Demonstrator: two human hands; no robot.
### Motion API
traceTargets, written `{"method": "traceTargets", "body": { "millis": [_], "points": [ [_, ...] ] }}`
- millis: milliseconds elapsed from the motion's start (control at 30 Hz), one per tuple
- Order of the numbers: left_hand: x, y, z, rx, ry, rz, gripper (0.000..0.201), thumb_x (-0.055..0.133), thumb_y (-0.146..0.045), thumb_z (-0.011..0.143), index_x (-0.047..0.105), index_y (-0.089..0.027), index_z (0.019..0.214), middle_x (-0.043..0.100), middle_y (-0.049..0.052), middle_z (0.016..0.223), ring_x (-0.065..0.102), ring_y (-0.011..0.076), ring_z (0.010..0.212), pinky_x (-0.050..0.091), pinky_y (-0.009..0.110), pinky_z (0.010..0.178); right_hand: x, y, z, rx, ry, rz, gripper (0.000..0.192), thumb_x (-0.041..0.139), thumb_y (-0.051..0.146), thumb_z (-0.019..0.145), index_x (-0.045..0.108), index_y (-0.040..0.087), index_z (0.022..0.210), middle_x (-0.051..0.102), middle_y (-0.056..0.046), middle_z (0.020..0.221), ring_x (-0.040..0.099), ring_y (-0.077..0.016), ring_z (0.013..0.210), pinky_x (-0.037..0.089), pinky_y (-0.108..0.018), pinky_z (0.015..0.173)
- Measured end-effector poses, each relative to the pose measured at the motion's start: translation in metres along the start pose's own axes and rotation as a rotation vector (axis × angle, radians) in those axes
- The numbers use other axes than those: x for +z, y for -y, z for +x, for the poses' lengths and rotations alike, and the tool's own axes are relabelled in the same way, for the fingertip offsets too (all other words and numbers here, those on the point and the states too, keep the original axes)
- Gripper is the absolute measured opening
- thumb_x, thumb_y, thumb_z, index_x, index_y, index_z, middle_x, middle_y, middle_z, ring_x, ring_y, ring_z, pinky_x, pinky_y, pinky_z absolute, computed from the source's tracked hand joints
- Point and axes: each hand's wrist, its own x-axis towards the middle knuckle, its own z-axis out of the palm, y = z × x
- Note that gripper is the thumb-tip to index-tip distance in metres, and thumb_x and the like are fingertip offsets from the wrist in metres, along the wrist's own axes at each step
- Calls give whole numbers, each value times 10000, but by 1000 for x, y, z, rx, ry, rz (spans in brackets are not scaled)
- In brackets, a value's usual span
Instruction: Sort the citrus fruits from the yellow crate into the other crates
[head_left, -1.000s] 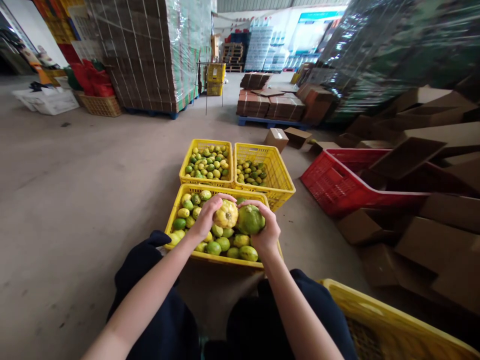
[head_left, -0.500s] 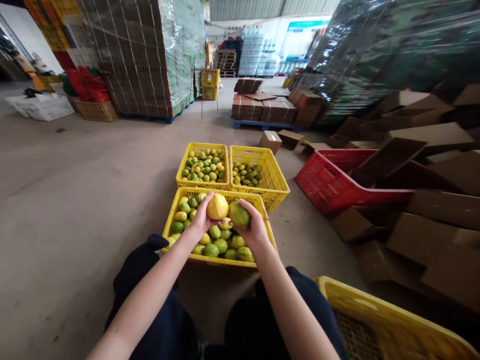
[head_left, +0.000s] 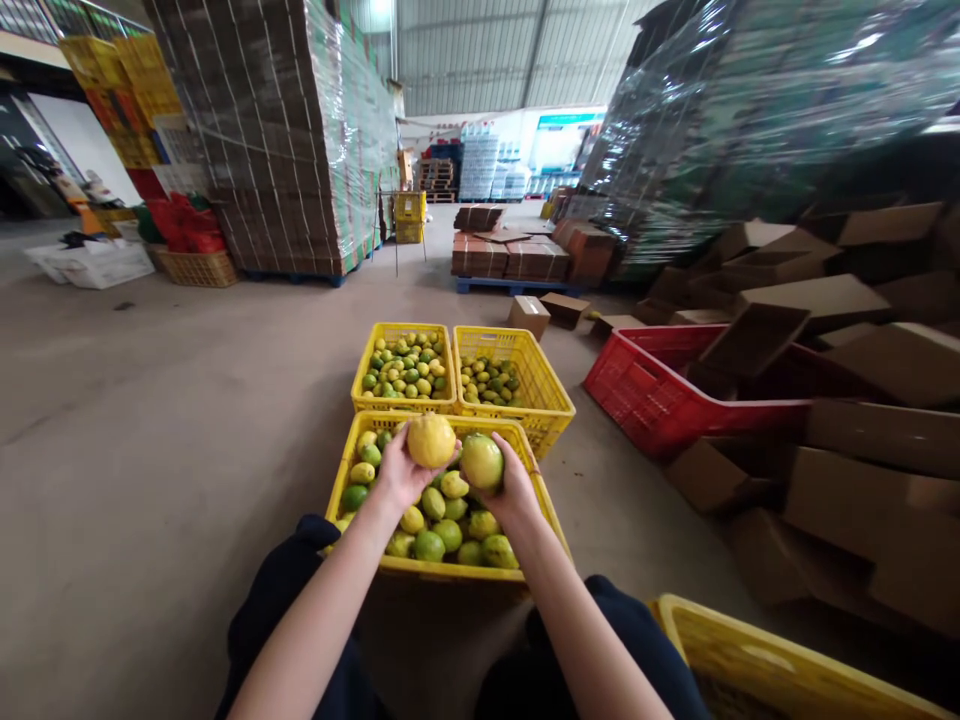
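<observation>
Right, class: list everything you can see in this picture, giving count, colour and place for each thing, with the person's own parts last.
Near crate: one, yellow, before the knees, holding green and yellow fruit.
Far crates: two, yellow, side by side behind it, with smaller fruit.
Red crate: one, right, cartons in it.
Loose cartons: many, brown, heaped right.
Wrapped pallet stacks: two, left and right rear.
Corner crate: one, yellow, bottom right.
Yellow fruit: one, in left hand.
Greenish fruit: one, in right hand.
</observation>
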Motion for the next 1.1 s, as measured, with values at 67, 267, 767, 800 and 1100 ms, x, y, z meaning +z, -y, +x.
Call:
{"method": "traceTargets", "body": {
  "millis": [67,267,767,800,1100],
  "points": [
    [-1,0,-1,-9,33,-20,382,499,-375,878,549,-186,1207,692,87,905,692,243,851,573,371,710,-1,-2,1,23,65,-4,281,798,406,592,581,262,697,624,36,500,669,-221,527,581,-355,451],
    [-5,-6,-8,6,56,-123,303,633,-418,799,612,-214,1023,677,58,838,667,193,809,556,283,672,9,-3,-11,46,63,-1,265,809,384,624,635,214,729,677,5,594,664,-190,541,555,-292,428],
    [3,-2,0,-39,-135,-110,220,432,-288,896,611,-165,867,676,67,774,703,235,852,568,342,722,7,3,-18,114,166,-143,213,691,356,687,636,181,795,680,-39,598,559,-140,405,391,-222,326],
    [3,-2,1,-37,-157,-108,218,431,-287,897,610,-168,864,679,68,780,704,234,852,566,336,715,7,2,-19,113,151,-144,202,691,345,693,640,183,803,683,-39,605,568,-143,419,400,-224,332],
    [-2,3,7,29,-238,-178,200,457,-323,919,600,-185,893,649,33,712,655,172,600,537,290,568,-1,4,-13,-31,41,-129,134,704,317,765,643,198,761,697,-14,652,632,-162,523,480,-237,381]
  ]
}}
